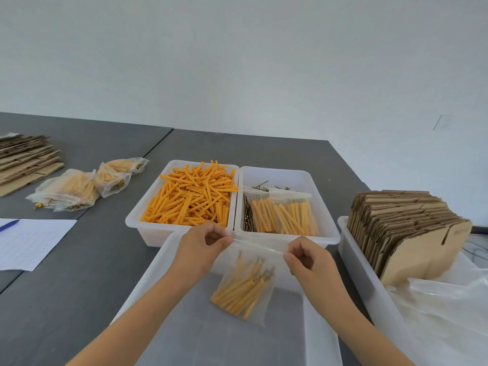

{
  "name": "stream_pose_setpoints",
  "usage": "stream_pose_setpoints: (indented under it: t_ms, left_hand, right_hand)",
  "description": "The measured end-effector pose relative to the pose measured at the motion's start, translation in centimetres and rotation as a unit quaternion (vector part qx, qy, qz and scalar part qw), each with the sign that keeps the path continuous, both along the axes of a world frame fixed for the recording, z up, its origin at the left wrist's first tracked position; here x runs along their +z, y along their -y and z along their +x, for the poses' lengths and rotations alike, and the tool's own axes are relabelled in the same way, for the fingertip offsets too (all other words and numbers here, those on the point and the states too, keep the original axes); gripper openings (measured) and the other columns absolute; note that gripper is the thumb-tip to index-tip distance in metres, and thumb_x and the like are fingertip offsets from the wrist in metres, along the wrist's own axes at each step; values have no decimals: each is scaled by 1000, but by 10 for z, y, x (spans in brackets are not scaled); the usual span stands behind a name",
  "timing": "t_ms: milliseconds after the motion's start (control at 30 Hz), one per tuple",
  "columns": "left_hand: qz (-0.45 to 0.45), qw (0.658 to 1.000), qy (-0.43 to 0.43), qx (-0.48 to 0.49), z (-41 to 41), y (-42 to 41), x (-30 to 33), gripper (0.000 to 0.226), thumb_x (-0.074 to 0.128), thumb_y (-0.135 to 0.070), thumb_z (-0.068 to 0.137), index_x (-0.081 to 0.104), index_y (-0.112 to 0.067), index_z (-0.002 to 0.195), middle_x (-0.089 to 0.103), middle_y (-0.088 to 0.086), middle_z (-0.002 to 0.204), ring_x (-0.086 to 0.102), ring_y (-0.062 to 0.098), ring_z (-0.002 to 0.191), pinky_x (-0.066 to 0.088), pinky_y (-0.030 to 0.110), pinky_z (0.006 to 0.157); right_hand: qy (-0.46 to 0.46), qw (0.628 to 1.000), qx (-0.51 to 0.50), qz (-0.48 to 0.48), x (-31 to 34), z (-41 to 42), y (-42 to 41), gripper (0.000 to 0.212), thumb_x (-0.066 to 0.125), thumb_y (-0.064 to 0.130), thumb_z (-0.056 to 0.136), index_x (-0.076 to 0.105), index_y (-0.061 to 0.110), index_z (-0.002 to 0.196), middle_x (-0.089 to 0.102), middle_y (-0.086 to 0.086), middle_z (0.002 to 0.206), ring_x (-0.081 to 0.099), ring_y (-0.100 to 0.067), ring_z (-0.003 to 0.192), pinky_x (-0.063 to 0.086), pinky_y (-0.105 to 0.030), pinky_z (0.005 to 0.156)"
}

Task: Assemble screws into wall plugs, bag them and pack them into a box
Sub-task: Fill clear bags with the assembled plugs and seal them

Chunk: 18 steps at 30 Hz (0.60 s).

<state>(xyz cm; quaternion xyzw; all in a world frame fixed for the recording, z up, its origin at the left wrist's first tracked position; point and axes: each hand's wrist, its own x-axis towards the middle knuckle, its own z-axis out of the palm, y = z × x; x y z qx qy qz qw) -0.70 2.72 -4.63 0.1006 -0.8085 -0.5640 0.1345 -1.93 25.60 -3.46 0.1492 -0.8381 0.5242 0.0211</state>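
A clear plastic bag (247, 286) filled with orange wall plugs that have screws in them hangs above an empty white tray (163, 294). My left hand (203, 247) pinches the bag's top edge at the left corner. My right hand (307, 256) pinches the same edge at the right corner, so the top is stretched flat between them. Behind stands a white bin of loose orange wall plugs (192, 194). To its right a second bin (327, 228) holds loose screws (248, 215) and two filled bags (285, 215).
A bin at the right holds flat cardboard box blanks (406, 228) and loose plastic bags (443, 307). Several filled bags (79, 186) lie at the left, with more flat cardboard (23, 159) behind them. A sheet of paper (29, 241) with a blue pen lies front left.
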Motion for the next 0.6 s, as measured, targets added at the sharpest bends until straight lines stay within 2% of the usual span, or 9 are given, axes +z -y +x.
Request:
stream_pose_setpoints:
  t_ms: [67, 167, 233, 333, 367, 467, 600]
  left_hand:
    - [-24, 1000, 0, 9, 0, 0, -2, 8, 72, -14, 87, 69, -19, 81, 67, -3, 75, 58, 7, 70, 40, 5, 61]
    - [-48, 999, -5, 12, 1, -1, -3, 11, 68, -15, 91, 67, -22, 83, 65, -6, 75, 55, 3, 70, 38, 4, 62]
    - [-58, 998, -15, 9, 2, -2, -2, 12, 65, -17, 93, 66, -25, 84, 64, -10, 77, 54, -1, 71, 37, 5, 63]
    - [-66, 997, -40, -4, 3, -3, -1, 13, 62, -19, 95, 64, -27, 84, 62, -13, 78, 51, -8, 65, 37, 7, 61]
    - [-65, 997, -44, -7, 3, -4, 0, 12, 60, -20, 95, 64, -27, 85, 62, -12, 80, 50, -8, 63, 37, 8, 60]
    - [-56, 998, -37, -4, 3, -6, -1, 11, 56, -24, 97, 61, -28, 88, 63, -9, 87, 49, -7, 62, 38, 10, 60]
    - [-64, 997, -45, 15, 2, -7, -1, 12, 58, -25, 96, 60, -31, 86, 63, -12, 85, 52, -10, 67, 39, 9, 62]
  right_hand:
    - [0, 1000, -9, -8, -3, -2, 4, 17, 62, 8, 91, 61, 18, 77, 59, 4, 70, 51, -8, 64, 47, -22, 66]
    - [-3, 999, -27, -28, -7, -5, 9, 16, 61, 6, 90, 60, 18, 79, 58, 7, 72, 52, -9, 70, 46, -17, 65]
    - [-16, 998, -39, -40, -9, -6, 12, 16, 60, 4, 91, 60, 17, 80, 57, 6, 73, 52, -14, 72, 47, -21, 62]
    - [-24, 996, -47, -68, -10, -8, 13, 14, 56, 0, 91, 58, 11, 81, 56, 0, 74, 52, -23, 75, 51, -37, 63]
    - [-23, 996, -44, -79, -9, -10, 13, 14, 55, 0, 91, 57, 9, 81, 57, -3, 75, 53, -24, 75, 51, -38, 64]
    - [-11, 996, -16, -90, -5, -14, 14, 12, 59, 3, 92, 60, 12, 84, 63, -4, 77, 60, -16, 74, 51, -23, 71]
    - [-11, 998, -25, -51, -8, -17, 16, 10, 59, 12, 95, 60, 17, 86, 65, -1, 77, 62, -16, 78, 51, -24, 75]
